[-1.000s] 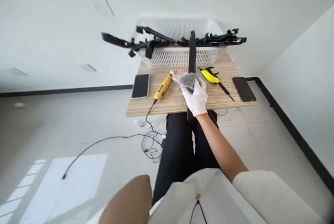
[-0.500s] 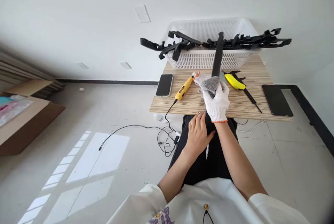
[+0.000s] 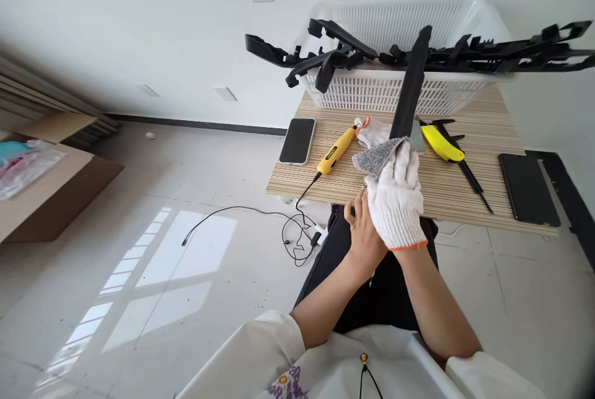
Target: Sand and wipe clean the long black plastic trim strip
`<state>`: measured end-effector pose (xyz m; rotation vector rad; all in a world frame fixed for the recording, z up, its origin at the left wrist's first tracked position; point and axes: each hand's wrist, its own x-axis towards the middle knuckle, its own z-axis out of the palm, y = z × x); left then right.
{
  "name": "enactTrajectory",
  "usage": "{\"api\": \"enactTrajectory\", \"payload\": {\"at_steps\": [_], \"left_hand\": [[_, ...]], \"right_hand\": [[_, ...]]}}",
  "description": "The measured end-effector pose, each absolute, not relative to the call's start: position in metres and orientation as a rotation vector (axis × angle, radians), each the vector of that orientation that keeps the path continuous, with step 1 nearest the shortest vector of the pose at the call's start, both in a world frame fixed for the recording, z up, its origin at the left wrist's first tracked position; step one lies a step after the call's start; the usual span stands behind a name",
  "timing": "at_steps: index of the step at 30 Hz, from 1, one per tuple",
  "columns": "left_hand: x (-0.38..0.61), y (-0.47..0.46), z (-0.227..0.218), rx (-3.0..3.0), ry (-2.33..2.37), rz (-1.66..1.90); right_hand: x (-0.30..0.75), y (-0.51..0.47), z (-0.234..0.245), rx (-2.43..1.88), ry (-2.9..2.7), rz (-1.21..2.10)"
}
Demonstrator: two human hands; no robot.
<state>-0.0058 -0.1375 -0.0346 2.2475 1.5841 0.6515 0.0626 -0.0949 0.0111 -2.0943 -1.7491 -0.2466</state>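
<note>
My right hand wears a white knit glove and is closed round a long black plastic strip together with a grey cloth. The strip slants up from my lap over the table toward the white basket. My bare left hand sits just under the right hand, with its fingers curled at the strip's lower end; what they grip is hidden. A second white glove lies on the table behind the cloth.
The wooden table carries a phone, a yellow corded tool, a yellow-handled tool, a thin black tool and a dark phone. Several black plastic parts lie across the basket. A cable trails on the floor; cardboard boxes stand at left.
My left hand came up from below into view and now meets the strip's lower end under the right hand. The right hand with cloth slid down the strip toward me. The view shifted left.
</note>
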Motion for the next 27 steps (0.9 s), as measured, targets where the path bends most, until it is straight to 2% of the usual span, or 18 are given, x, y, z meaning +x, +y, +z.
{"api": "enactTrajectory", "payload": {"at_steps": [11, 14, 22, 27], "left_hand": [[0.008, -0.138, -0.027, 2.224, 1.699, 0.689], [0.004, -0.138, -0.026, 2.229, 1.702, 0.689], [-0.003, -0.141, -0.043, 2.334, 1.474, 0.745], [-0.025, -0.134, -0.030, 2.349, 1.411, 0.634]], "right_hand": [[0.094, 0.027, 0.058, -1.874, -1.638, -0.286], [0.090, 0.010, 0.054, -1.876, -1.670, -0.286], [0.058, -0.119, 0.012, -2.021, -1.791, -0.226], [0.069, -0.109, 0.006, -2.020, -1.730, -0.189]]}}
